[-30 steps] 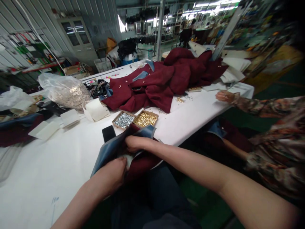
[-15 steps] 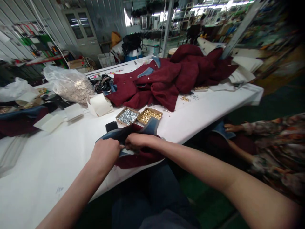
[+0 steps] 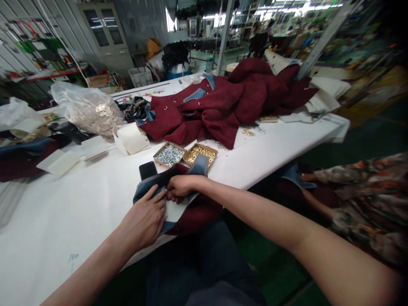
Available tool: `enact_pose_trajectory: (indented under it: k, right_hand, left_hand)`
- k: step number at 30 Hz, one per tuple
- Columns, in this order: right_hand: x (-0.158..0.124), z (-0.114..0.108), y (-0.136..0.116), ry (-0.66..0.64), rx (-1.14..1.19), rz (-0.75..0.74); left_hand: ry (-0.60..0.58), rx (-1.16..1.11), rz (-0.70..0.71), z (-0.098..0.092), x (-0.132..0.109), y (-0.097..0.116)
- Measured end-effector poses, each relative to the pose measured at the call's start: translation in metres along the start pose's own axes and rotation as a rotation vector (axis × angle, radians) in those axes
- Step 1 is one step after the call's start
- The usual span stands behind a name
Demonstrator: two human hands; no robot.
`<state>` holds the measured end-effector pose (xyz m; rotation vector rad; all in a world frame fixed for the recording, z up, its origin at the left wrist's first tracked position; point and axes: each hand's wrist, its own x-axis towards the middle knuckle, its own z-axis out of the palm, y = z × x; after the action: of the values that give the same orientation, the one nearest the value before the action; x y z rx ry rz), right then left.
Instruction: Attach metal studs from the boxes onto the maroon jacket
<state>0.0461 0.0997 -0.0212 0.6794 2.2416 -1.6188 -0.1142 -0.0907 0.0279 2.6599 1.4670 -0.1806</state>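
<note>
A maroon garment piece with blue lining (image 3: 200,212) lies at the table's near edge, partly hanging over it. My left hand (image 3: 149,216) rests on its blue-lined part with the fingers stretched out. Close beside those fingertips, my right hand (image 3: 179,187) is closed, fingers curled down at the lining; what they pinch is hidden. Just beyond the garment stand a small box of silver metal fasteners (image 3: 170,154) and a box of golden ones (image 3: 200,154). A black phone (image 3: 148,170) lies left of the garment's far edge.
A heap of maroon garments (image 3: 223,102) covers the table's far side. To the left are a clear plastic bag of pale pieces (image 3: 92,110) and cream cards (image 3: 130,138). Loose fasteners (image 3: 247,132) lie near the heap. At right, a co-worker's patterned sleeve (image 3: 341,174) shows, with hands on another maroon piece.
My left hand has let go its closed grip and spread its fingers on the lining. The garment has opened out, baring more pale area between the hands. My right hand stays closed.
</note>
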Motion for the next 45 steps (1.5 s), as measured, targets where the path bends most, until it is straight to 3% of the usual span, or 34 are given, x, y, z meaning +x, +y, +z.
enact_pose_trajectory:
  k: [4,13,21,25,32,39,45]
  right_hand:
    - [-0.001,0.003,0.004,0.001,0.077,-0.006]
    - [-0.002,0.005,0.012,0.009,0.160,-0.039]
    - [-0.010,0.008,0.014,0.054,0.305,-0.020]
    - [-0.009,0.009,0.013,0.088,0.334,-0.001]
    - [-0.014,0.010,0.005,0.117,0.265,0.030]
    - [-0.014,0.028,0.005,0.253,0.325,0.029]
    - [-0.012,0.033,0.004,0.305,0.292,0.008]
  left_hand:
    - [0.014,0.009,-0.085,0.002,-0.001,0.002]
    - [0.029,-0.138,-0.117,0.020,-0.012,-0.004]
    - [0.053,-0.074,-0.249,0.029,-0.002,0.025]
    - [0.075,-0.090,-0.235,0.033,-0.006,0.028]
    - [0.048,-0.253,-0.145,0.028,-0.018,0.003]
    - [0.115,-0.158,-0.217,0.038,-0.019,0.022]
    - [0.098,-0.065,-0.228,0.033,-0.017,0.033]
